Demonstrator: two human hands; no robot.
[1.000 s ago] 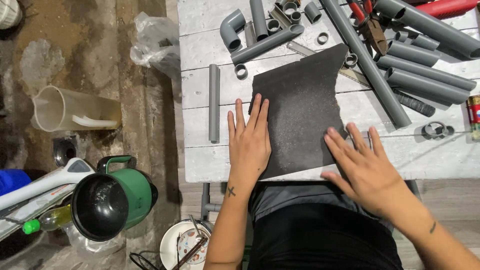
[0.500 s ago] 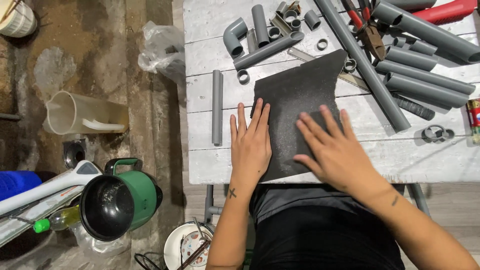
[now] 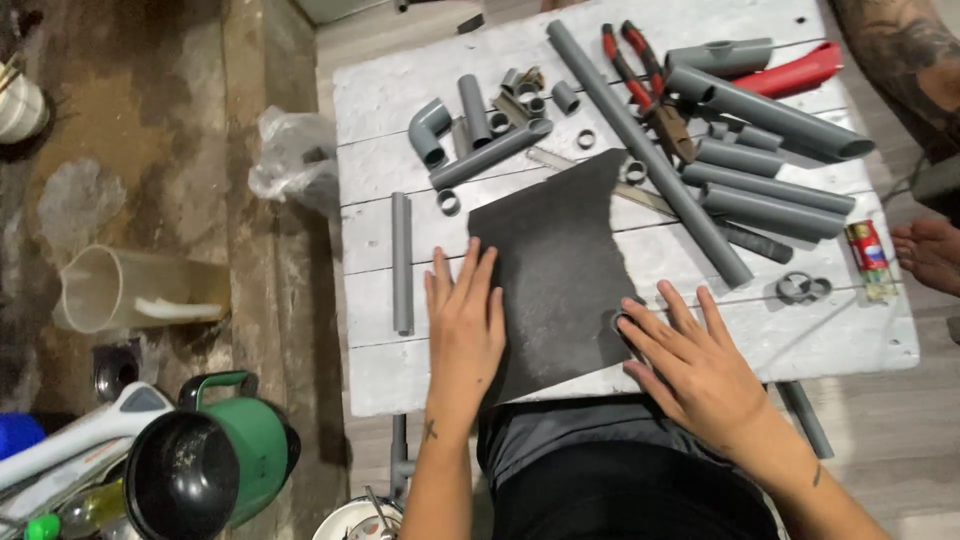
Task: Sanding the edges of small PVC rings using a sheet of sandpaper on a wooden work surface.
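Observation:
A dark sheet of sandpaper (image 3: 555, 270) lies on the white plank table (image 3: 400, 370), its near edge hanging over the front. My left hand (image 3: 465, 325) lies flat on the sheet's left edge, fingers together and pointing away from me. My right hand (image 3: 695, 365) rests at the sheet's right edge with its fingers spread. Its thumb and index finger touch a small grey pipe ring (image 3: 622, 322) that lies on the sheet.
Grey pipes (image 3: 770, 210), a long pipe (image 3: 650, 160), an elbow (image 3: 428, 128), rings (image 3: 802, 288), red-handled pliers (image 3: 650, 90) and a small can (image 3: 868, 255) crowd the table's far half. Another person's foot (image 3: 930, 255) and arm (image 3: 900, 60) are at right. A green pot (image 3: 215, 460) stands on the floor at left.
My right hand moved onto the sheet, then slid back to its right edge, where the ring now shows. My left hand stayed flat on the sheet.

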